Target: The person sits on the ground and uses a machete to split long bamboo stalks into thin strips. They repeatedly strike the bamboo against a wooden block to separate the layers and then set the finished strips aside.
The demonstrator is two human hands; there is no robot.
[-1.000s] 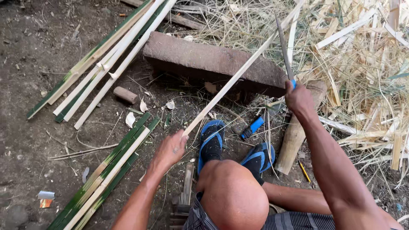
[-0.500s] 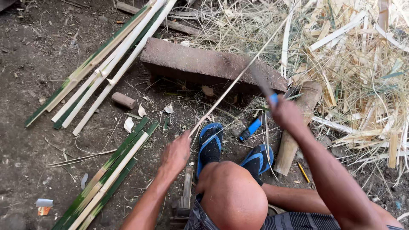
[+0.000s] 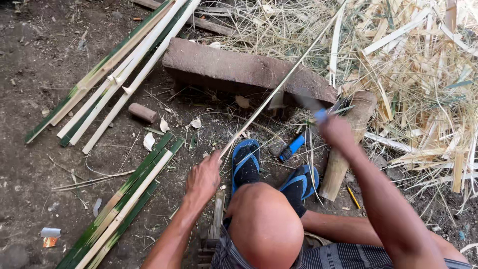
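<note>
My left hand (image 3: 203,178) grips the near end of a long thin bamboo strip (image 3: 279,89), which slants up to the right across a flat brown wooden block (image 3: 239,69). My right hand (image 3: 336,132) is closed on a blue-handled knife (image 3: 308,103). The blade is blurred and sits low beside the strip, at the block's right end. My feet in blue sandals (image 3: 246,162) rest just below the strip, between my two hands.
A round wooden log (image 3: 346,144) lies under my right forearm. A second blue-handled tool (image 3: 291,148) lies by the sandals. Split green-and-pale bamboo slats lie at upper left (image 3: 114,74) and lower left (image 3: 124,204). A heap of bamboo shavings (image 3: 423,74) fills the right.
My right hand has swung the knife down from a raised position to the strip by the block. My left hand keeps its hold on the strip's end.
</note>
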